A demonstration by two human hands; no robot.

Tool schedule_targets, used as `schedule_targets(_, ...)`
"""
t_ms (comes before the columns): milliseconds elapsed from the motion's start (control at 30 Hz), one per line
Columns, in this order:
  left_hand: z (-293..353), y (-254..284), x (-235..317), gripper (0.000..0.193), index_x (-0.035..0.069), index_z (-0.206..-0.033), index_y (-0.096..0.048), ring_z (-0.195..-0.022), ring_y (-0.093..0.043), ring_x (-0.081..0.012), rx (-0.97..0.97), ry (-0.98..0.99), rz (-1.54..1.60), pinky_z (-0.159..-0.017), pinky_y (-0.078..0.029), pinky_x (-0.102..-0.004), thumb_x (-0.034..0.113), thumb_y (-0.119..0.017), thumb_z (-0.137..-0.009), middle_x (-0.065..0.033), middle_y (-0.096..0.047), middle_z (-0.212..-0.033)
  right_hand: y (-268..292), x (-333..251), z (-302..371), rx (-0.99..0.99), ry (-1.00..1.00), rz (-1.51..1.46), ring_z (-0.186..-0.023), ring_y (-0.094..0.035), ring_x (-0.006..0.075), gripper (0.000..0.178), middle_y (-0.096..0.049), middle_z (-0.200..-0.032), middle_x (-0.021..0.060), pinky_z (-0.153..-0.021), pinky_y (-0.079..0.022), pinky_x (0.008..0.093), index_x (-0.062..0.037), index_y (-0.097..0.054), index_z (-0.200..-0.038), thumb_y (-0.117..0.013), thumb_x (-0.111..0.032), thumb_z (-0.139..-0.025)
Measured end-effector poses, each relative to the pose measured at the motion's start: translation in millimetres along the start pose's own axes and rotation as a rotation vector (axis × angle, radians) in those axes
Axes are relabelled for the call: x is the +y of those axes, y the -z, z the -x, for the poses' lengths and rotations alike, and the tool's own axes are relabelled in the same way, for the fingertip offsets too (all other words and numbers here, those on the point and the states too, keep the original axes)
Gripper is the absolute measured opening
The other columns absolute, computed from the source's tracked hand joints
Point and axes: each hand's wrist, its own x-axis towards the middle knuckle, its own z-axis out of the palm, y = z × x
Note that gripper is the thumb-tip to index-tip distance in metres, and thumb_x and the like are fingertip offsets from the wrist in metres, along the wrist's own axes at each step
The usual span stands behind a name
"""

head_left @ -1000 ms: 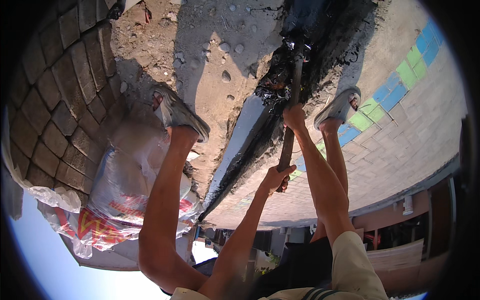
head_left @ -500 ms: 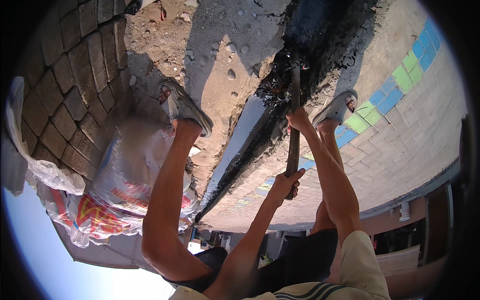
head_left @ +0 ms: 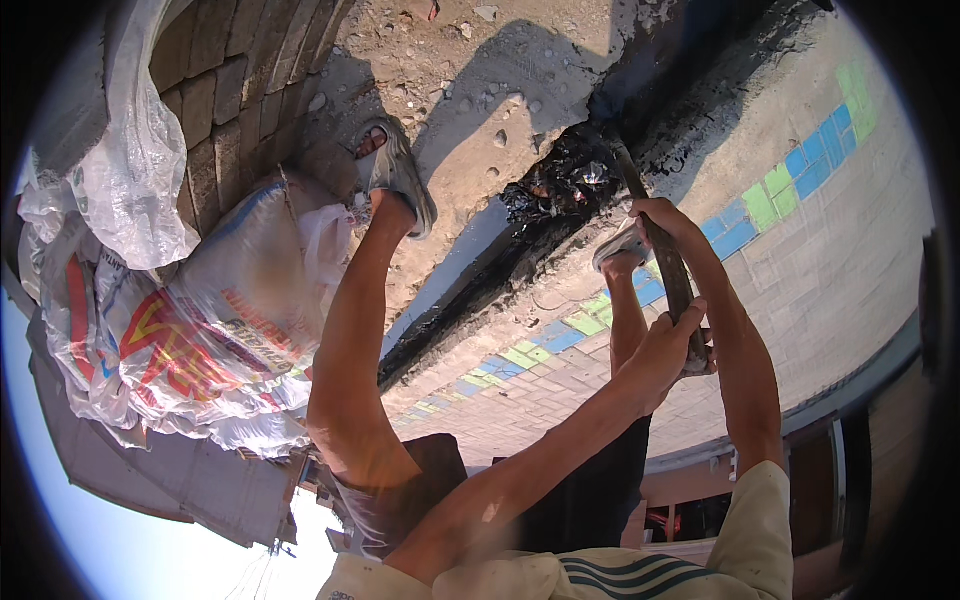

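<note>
Handle: long wooden shaft (head_left: 674, 275), inclined from lower right to upper left, its far end at the drain channel (head_left: 437, 285).
Left hand (head_left: 668, 348): closed around the shaft close to its near end; thumb laid along the wood, fingertips showing on the opposite side.
Right hand (head_left: 660, 215): closed around the shaft farther up, nearer the channel; part of its finger wrap is hidden.
Shaft relative to grip: passes through both hands; bare wood shows between them, a short butt below the left hand, and a further length beyond the right hand.
Far end: beside the debris, in the dark part of the channel; the form of any tool head cannot be made out.
Debris (head_left: 563, 180): black, glossy heap in the channel, left of the shaft's far end.
Footing: left shoe (head_left: 407, 188) on sandy ground left of the channel; right shoe (head_left: 622, 247) on the opposite side, near blue and green paving bricks (head_left: 735, 232).
Sacks (head_left: 205, 325): white with red and yellow print, left of the left leg.
</note>
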Motion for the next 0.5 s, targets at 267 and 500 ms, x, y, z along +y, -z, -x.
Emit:
schedule_targets(267, 117, -132, 5, 0.072, -0.006, -0.131, -0.024, -0.088, -0.07, -0.0254, -0.417, 0.0, -0.032, -0.081, -0.064, -0.0363, 0.053, -0.054, -0.105, -0.0194, -0.059, -0.107, 14, -111, 194, 0.044, -0.197, 0.021, -0.046, -0.05, 0.0095, 0.013, -0.054, -0.063, -0.005, -0.043, -0.041, 0.0276, -0.0084, -0.058, -0.095, -0.064, -0.02, -0.094)
schedule_targets(500, 251, -199, 6, 0.101, -0.015, -0.146, -0.011, -0.11, -0.064, -0.0318, -0.904, 0.036, -0.16, -0.09, -0.056, -0.0386, 0.063, -0.055, -0.1, -0.0284, -0.058, -0.122, -8, -204, 412, 0.092, 0.0, -0.224, -0.042, -0.055, 0.0085, 0.019, -0.058, -0.061, -0.003, -0.035, -0.049, 0.0263, -0.0038, -0.055, -0.111, -0.057, -0.018, -0.098)
